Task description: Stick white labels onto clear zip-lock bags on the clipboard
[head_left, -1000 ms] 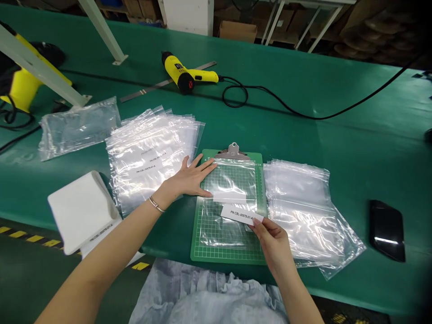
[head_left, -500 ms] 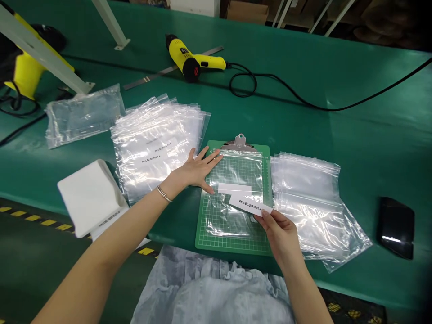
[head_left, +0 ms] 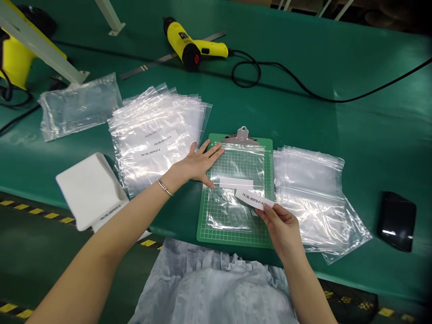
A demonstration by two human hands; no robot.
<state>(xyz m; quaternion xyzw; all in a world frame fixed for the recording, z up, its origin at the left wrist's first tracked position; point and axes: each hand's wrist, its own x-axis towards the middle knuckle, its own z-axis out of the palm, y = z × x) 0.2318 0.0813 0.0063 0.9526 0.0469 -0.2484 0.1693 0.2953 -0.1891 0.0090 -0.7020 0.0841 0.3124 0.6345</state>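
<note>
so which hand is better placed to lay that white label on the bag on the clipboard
Probably the right hand: it already pinches the white printed paper label over the clear plastic zip bag on the green clipboard, while the left hand lies flat at the bag's left edge, holding nothing.

Left hand (head_left: 200, 164) lies splayed flat, right hand (head_left: 281, 229) apparently pinching.

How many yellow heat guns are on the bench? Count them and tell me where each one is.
2. One heat gun lies on the green bench beyond the clipboard; the other heat gun sits at far left, partly behind a pale metal post. More could be out of view.
</note>
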